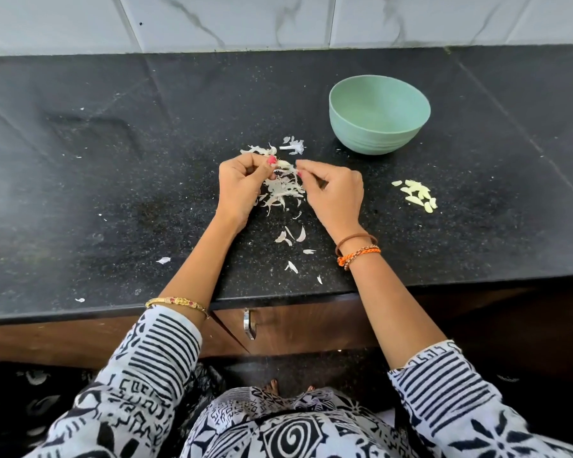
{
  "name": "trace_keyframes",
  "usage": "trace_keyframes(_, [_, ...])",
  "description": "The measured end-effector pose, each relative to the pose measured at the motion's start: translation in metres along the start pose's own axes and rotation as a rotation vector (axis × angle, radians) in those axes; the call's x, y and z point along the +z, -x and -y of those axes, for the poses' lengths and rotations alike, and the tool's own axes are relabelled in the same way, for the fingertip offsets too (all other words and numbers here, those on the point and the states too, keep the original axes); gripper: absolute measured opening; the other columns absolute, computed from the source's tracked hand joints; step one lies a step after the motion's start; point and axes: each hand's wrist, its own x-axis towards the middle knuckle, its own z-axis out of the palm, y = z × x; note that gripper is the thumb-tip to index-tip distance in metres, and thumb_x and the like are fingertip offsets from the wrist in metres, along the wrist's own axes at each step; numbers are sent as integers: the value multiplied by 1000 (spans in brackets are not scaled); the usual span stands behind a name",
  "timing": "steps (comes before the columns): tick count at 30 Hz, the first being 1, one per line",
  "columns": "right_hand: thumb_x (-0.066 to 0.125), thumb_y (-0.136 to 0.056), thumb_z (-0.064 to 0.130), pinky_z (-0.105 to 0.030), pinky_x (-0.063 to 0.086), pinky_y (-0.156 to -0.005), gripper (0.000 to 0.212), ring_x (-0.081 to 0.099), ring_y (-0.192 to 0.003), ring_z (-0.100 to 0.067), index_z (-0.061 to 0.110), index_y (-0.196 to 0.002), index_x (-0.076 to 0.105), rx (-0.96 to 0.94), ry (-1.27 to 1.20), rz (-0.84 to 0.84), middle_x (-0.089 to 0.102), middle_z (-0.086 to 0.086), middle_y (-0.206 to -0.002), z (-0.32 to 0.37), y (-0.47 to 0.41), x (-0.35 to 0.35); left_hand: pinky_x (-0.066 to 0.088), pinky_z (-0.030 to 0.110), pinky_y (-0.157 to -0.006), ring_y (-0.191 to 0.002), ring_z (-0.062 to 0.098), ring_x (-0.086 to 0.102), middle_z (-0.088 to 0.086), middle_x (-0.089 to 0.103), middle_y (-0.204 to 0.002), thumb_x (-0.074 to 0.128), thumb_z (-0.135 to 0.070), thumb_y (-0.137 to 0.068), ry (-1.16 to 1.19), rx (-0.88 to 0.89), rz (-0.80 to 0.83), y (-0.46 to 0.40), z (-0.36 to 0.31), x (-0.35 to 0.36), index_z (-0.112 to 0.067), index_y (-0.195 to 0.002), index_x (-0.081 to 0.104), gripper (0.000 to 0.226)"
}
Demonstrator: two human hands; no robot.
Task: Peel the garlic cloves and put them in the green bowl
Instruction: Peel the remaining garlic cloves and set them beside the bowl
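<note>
Garlic clove pinched in left hand, thumb and fingertips curled round it, held just above the heap of papery skins on the black table. Right hand pinching at the clove's right end, probably on a strip of skin; too small to confirm. Mid-peel by the look of it.

Peeled cloves piled on the table right of the hands, near but apart from the green bowl. Bowl upright behind the hands; visible part of its inside shows nothing, bottom hidden. So transfer likely not yet started.

For this step:
- keep left grip firm near the root end, no crushing
- pull skin along the clove's length, tip to root, not across
- drop skin onto the heap, away from the peeled pile
- check for thin inner film before setting down

Risks: slippery bare clove shooting out of the pinch; skin flakes mixing into the peeled pile. Stray flakes already near the table edge.
</note>
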Motion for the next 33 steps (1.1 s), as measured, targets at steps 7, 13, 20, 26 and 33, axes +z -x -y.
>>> trace_keyframes(7, [69, -79, 31, -20, 46, -56, 18, 56, -57, -2, 13, -73, 68, -17, -66, -63, 64, 7, -65, 5, 1, -4, 31, 12, -47, -46, -1, 36, -15, 52, -48, 58, -9, -89, -46, 26, 12, 1, 1, -1, -16, -58, 55, 32])
trace_keyframes(13, [65, -79, 16, -36, 53, -65, 18, 66, -75, -19, 12, -95, 73, -131, -48, 34, 72, -3, -84, 2, 2, -2, 32, 11, -49, -48, -2, 40, -14, 53, -51, 56, -12, -88, -89, 34, 105, 2, 0, 0, -15, -62, 56, 26])
trace_keyframes(20, [61, -82, 24, -32, 50, -54, 17, 61, -64, -19, 12, -88, 71, -279, 102, -36, 69, -1, -74, 0, 3, 1, 29, 14, -47, -47, -1, 34, -1, 42, -56, 51, -15, -89, -147, 49, 159, 4, 0, 2, -15, -65, 52, 24])
trace_keyframes(26, [58, -83, 22, -28, 44, -51, 16, 56, -58, -14, 12, -81, 70, -317, 83, -40, 65, 1, -68, 2, 4, 1, 29, 16, -48, -48, 0, 33, -2, 42, -56, 52, -18, -89, -200, 45, 166, 5, 0, 3, -12, -64, 53, 26])
trace_keyframes(33, [44, -86, 22, -29, 25, -43, 36, 33, -45, -13, 7, -53, 46, -251, 95, 9, 38, 2, -48, 5, 5, 3, 32, 25, -54, -56, 9, 35, 1, 42, -57, 47, -21, -89, -309, 143, 189, 7, 2, 7, 6, -64, 52, 37])
